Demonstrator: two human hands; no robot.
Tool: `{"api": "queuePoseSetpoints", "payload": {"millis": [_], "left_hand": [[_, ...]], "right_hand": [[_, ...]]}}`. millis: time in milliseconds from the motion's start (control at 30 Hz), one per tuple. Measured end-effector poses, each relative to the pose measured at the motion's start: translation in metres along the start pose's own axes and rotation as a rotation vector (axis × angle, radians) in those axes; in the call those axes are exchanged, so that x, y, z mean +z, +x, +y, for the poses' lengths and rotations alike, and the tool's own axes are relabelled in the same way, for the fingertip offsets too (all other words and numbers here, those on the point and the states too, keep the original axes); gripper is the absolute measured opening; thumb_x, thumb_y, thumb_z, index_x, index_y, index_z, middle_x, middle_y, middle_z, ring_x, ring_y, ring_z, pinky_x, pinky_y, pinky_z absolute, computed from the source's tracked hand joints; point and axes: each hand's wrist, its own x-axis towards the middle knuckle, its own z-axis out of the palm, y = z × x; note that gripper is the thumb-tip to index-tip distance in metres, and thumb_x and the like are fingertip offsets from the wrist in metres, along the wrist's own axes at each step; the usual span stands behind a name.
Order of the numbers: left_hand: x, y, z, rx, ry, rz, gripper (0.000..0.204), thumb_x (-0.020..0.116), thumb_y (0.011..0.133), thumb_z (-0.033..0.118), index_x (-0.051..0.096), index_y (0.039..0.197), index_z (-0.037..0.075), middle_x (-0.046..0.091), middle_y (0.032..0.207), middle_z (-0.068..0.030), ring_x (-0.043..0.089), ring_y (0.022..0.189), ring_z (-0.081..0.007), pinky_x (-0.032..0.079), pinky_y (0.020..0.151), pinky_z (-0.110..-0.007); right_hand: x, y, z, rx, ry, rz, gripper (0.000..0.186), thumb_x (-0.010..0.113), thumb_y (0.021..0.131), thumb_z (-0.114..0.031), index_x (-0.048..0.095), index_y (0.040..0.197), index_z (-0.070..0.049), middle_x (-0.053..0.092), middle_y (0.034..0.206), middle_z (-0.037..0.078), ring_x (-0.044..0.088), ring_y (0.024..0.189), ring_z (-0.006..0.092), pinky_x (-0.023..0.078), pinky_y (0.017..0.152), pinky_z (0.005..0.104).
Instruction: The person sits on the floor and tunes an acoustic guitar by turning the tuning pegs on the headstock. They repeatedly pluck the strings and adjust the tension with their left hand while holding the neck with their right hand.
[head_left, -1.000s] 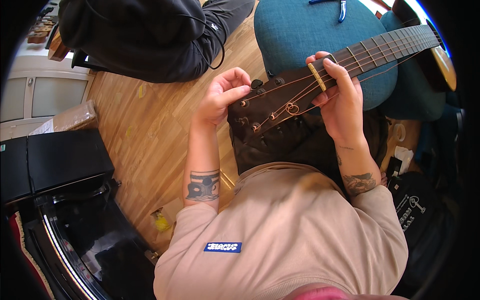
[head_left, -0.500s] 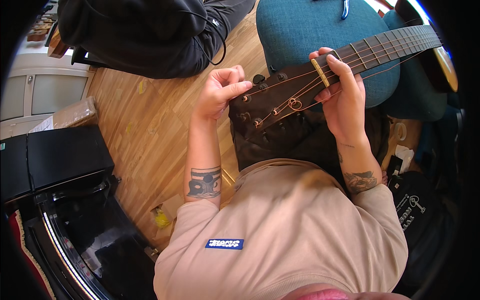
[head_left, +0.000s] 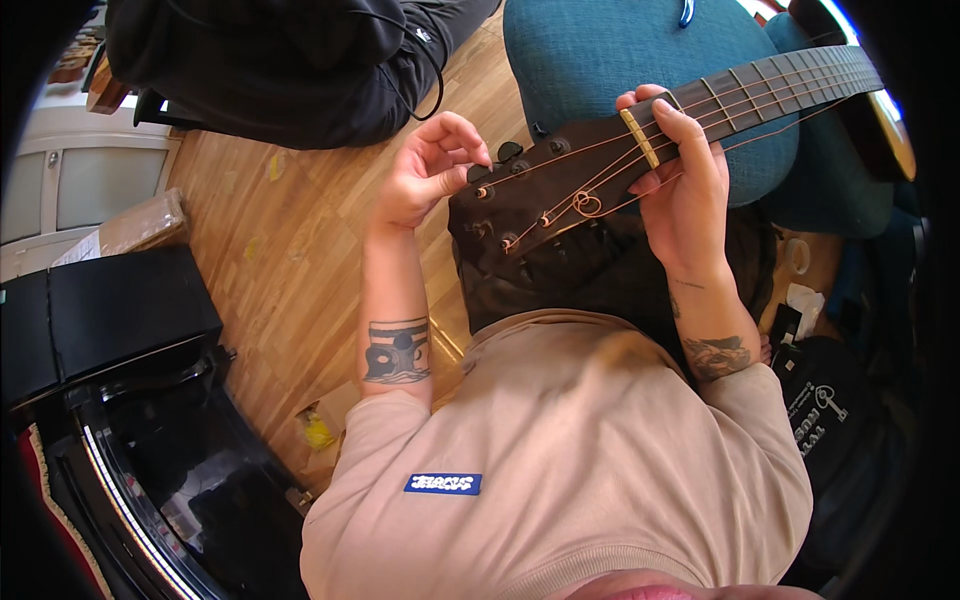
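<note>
A guitar with a dark headstock [head_left: 545, 185] reaches across in front of me, its fretted neck [head_left: 765, 88] running off to the upper right. My left hand [head_left: 430, 170] is at the far left end of the headstock, thumb and forefinger pinching a dark tuning peg [head_left: 480, 173]. Another tuning peg [head_left: 511, 151] sticks up beside it. My right hand [head_left: 685, 170] wraps the neck by the pale nut [head_left: 640, 138], thumb on the near face and fingers partly hidden behind. Copper-coloured strings run over the nut to the posts; a loose string coil [head_left: 587, 203] hangs on the headstock.
Beyond the neck stands a blue upholstered chair [head_left: 620, 60]. A person in dark clothes [head_left: 270, 70] is at the upper left. A glossy black piano [head_left: 120, 320] fills the lower left, near a wrapped cardboard box [head_left: 140, 225]. A black bag [head_left: 835, 420] lies at right.
My left fingers have lifted and opened slightly from a tighter curl, showing the tuning peg between them. The headstock has shifted slightly left in view. My right hand keeps its place on the neck.
</note>
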Motion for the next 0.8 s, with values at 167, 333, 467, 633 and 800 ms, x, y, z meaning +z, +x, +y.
{"api": "queuePoseSetpoints", "payload": {"millis": [167, 333, 467, 633, 800], "left_hand": [[0.008, 0.007, 0.017, -0.249, 0.066, -0.047, 0.021, 0.070, 0.086, 0.017, 0.059, 0.099, 0.005, 0.060, 0.087, 0.0015, 0.056, 0.079, -0.0065, 0.044, 0.072, -0.021], [0.023, 0.009, 0.027, -0.296, 0.086, -0.020, 0.019, 0.065, 0.088, 0.018, 0.062, 0.097, 0.002, 0.064, 0.087, -0.0001, 0.059, 0.079, -0.0053, 0.046, 0.070, -0.020], [0.007, -0.002, 0.023, -0.237, 0.038, -0.045, 0.022, 0.067, 0.089, 0.018, 0.065, 0.098, -0.002, 0.068, 0.091, -0.0043, 0.063, 0.081, -0.0072, 0.047, 0.073, -0.019], [0.000, 0.004, 0.014, -0.310, 0.073, -0.031, 0.014, 0.067, 0.089, 0.013, 0.061, 0.080, 0.004, 0.063, 0.077, -0.0009, 0.058, 0.075, -0.0062, 0.044, 0.069, -0.021], [0.002, 0.004, 0.005, -0.049, -0.066, 0.004, 0.011, 0.069, 0.083, 0.004, 0.058, 0.083, 0.005, 0.061, 0.079, -0.0035, 0.060, 0.086, -0.0142, 0.045, 0.081, -0.026]], "right_hand": [[-0.003, 0.000, 0.001, -0.009, 0.017, -0.032, 0.028, 0.060, 0.091, -0.021, 0.059, 0.110, -0.001, 0.068, 0.100, 0.011, 0.062, 0.068, 0.0099, 0.046, 0.051, 0.0214], [-0.003, 0.002, 0.000, -0.005, 0.013, -0.041, 0.027, 0.060, 0.091, -0.021, 0.059, 0.109, 0.000, 0.068, 0.100, 0.011, 0.062, 0.066, 0.0099, 0.047, 0.051, 0.0217], [-0.004, 0.002, 0.000, -0.004, -0.003, -0.039, 0.027, 0.060, 0.091, -0.021, 0.060, 0.109, -0.001, 0.068, 0.100, 0.011, 0.062, 0.066, 0.0097, 0.047, 0.051, 0.0222], [-0.004, 0.001, 0.000, -0.012, 0.003, -0.053, 0.026, 0.060, 0.092, -0.020, 0.060, 0.109, -0.001, 0.068, 0.100, 0.011, 0.062, 0.065, 0.0096, 0.048, 0.051, 0.0218], [-0.003, 0.001, 0.000, 0.000, 0.011, -0.065, 0.026, 0.059, 0.092, -0.020, 0.060, 0.109, -0.001, 0.068, 0.099, 0.011, 0.062, 0.065, 0.0096, 0.047, 0.050, 0.0215]]}}
